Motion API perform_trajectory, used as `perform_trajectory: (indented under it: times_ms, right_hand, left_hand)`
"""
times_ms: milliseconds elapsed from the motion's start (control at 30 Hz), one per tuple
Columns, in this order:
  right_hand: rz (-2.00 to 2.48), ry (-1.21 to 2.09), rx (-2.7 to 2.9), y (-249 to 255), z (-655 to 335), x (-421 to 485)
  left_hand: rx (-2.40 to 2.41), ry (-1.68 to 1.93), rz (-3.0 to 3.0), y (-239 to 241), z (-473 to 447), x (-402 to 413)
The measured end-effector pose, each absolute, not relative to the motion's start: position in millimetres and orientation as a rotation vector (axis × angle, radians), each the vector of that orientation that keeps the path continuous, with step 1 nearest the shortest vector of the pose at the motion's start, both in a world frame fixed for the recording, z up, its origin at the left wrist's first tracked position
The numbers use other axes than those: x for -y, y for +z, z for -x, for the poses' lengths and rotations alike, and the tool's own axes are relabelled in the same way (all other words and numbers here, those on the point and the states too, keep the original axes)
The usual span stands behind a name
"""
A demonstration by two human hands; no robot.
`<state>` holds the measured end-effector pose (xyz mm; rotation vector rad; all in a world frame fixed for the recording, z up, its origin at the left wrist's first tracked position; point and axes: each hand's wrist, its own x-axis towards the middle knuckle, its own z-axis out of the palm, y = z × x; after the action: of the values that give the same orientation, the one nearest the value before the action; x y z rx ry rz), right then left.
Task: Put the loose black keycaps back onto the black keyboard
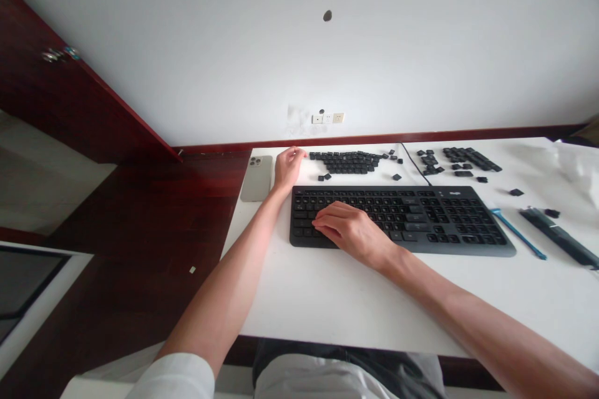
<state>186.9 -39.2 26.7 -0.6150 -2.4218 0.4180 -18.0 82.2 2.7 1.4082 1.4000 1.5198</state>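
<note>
A black keyboard [468, 250] lies across the white table, with keycaps fitted on part of its left side and many bare switch positions elsewhere. Over its left end, my right hand [349, 227] has the fingertips pinched together, low against the keys; whatever is between them is hidden. My left hand [287, 169] rests beyond the keyboard's upper left corner, fingers curled in, at the left end of rows of loose black keycaps [350, 162]. I cannot make out what its fingertips hold. Two loose keycaps [324, 177] sit just in front of those rows.
A phone [257, 181] lies face down at the table's left edge. More loose keycaps [470, 158] are grouped at the back right. Right of the keyboard are a thin blue tool [519, 235], a dark pouch-like item [559, 237] and white plastic wrapping [573, 165]. A cable [415, 162] runs behind.
</note>
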Motion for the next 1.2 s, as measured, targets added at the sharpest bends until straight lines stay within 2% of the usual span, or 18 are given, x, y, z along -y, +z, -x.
perform_trajectory:
  times_ms: [333, 900, 1200]
  right_hand:
    - [0.575, 0.483, 2.299, 20, -188, 37]
    - [0.777, 0.589, 2.341, 30, -195, 36]
    - [0.661, 0.576, 2.361, 27, -195, 31]
  left_hand:
    - [-1.384, 1.544, -1.416, 2, 18, -84]
    - [-1.436, 1.504, -1.434, 4, 18, -79]
    - [-1.39, 1.521, -1.432, 3, 17, -80]
